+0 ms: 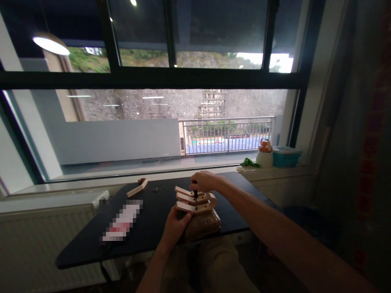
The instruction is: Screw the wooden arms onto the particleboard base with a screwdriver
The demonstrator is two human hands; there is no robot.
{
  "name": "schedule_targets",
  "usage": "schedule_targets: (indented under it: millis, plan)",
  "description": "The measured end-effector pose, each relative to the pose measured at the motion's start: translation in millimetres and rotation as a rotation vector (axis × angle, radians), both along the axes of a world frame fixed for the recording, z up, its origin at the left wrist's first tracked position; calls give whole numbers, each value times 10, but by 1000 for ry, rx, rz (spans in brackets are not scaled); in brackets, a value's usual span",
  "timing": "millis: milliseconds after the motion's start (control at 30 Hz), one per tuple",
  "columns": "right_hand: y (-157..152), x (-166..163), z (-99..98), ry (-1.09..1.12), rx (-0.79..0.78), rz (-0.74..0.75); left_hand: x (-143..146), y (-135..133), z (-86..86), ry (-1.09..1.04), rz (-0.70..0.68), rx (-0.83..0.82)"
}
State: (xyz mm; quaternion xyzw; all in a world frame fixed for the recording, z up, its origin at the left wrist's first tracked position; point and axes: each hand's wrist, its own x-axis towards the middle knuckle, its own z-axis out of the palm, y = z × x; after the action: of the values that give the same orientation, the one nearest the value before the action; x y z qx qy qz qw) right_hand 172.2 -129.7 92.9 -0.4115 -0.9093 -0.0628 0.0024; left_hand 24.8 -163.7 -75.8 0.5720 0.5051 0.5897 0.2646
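My right hand (202, 181) is closed round the dark handle of a screwdriver (196, 196), which points straight down. Its tip meets the nearest of several pale wooden curved pieces (209, 206), at a dark screw or hole near the bend. My left hand (176, 224) grips the left part of that nearest piece, thumb at its front side. Under the wooden pieces is a brown stack in clear wrapping (203, 226), at the table's front edge. Another bent wooden piece (137, 188) lies apart at the back left.
The black table (152, 228) stands below a window. Small dark screws (155, 189) lie near its back edge. A blurred-out white and red item (122, 221) is on the left. A white radiator (55, 228) adjoins the left; a teal box (285, 158) and a white container (264, 158) sit on the sill.
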Motion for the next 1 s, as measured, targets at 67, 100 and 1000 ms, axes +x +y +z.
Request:
schedule_targets:
  millis: [67,100,1000]
  plan:
    - [-12,-20,-34,2,19,-30,-3,6,-11,-1,-1,-5]
    - [-19,-34,-44,2,27,-45,-6,7,-15,0,-3,-6]
    - [-1,-74,-74,4,49,-74,-3,-5,26,-8,-10,11]
